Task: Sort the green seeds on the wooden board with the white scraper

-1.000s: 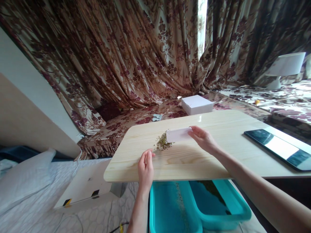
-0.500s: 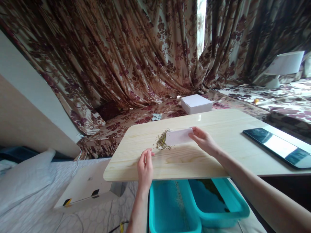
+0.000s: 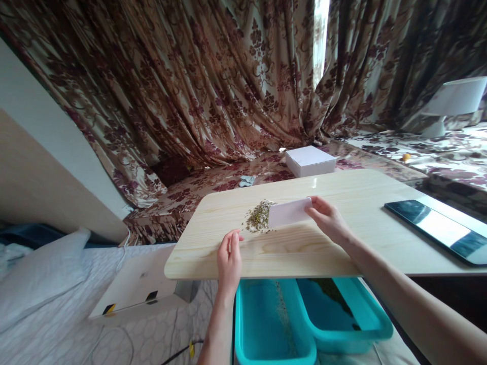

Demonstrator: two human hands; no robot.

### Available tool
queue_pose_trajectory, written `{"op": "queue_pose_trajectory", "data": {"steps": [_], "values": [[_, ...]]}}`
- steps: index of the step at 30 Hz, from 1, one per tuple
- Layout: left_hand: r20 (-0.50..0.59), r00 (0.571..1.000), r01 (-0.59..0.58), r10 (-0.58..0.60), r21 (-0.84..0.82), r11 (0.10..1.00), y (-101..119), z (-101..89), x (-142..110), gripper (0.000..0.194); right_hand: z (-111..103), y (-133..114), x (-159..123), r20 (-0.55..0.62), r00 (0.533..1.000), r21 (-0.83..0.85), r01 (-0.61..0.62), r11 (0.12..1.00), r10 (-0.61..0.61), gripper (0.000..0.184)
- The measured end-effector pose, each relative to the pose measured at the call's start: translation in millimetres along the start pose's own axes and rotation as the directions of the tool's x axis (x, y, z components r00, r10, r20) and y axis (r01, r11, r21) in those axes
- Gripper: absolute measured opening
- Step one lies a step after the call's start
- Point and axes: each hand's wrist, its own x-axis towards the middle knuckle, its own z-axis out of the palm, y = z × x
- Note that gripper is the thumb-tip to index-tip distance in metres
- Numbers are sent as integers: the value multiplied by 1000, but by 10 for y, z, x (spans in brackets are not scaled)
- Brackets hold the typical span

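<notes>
My right hand [image 3: 324, 218] grips the right end of a flat white card [image 3: 289, 212], thumb and fingers pinching it. The card stands tilted over the light wood-grain table [image 3: 304, 253], its left edge against a loose pile of small mixed grains or seeds [image 3: 258, 216], greenish and pale. What kind they are is too small to tell. Near the table's front edge, left of and below the pile, rests my left hand [image 3: 229, 256]. Its fingers are loosely bent, close together, with nothing visible in them.
Two turquoise tubs stand below the table's front edge: the left tub [image 3: 262, 324] has scattered grains, the right tub [image 3: 350, 337] a dark greenish mass. A dark tablet-like device [image 3: 437, 230] lies on the table's right. Behind it sits a white box [image 3: 311, 161].
My right hand has drawn the card slightly right, and more of the pile shows at its left edge. My left hand has hardly moved; the view has shifted a little.
</notes>
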Motion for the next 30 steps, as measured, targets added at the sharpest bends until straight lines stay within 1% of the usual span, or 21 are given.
{"op": "queue_pose_trajectory", "data": {"steps": [6, 11, 16, 23, 30], "values": [[2, 1000, -3, 3, 0, 1000, 7, -2, -3, 41, 1, 32, 11, 0, 1000, -18, 8, 1000, -8, 13], [0, 1000, -1, 1, -3, 1000, 0, 2, -3, 42, -6, 58, 12, -29, 999, -7, 28, 1000, -29, 14], [2, 1000, 6, -6, 3, 1000, 0, 3, -1, 42, 25, 71, 9, 19, 1000, -20, 23, 1000, -22, 16], [2, 1000, 2, -2, 4, 1000, -7, 2, 1, 42, 29, 49, 2, -11, 999, 8, 31, 999, -31, 16], [4, 1000, -3, 3, 4, 1000, -4, 2, 0, 42, 37, 62, -15, 25, 999, -52, 38, 998, -37, 14]]}}
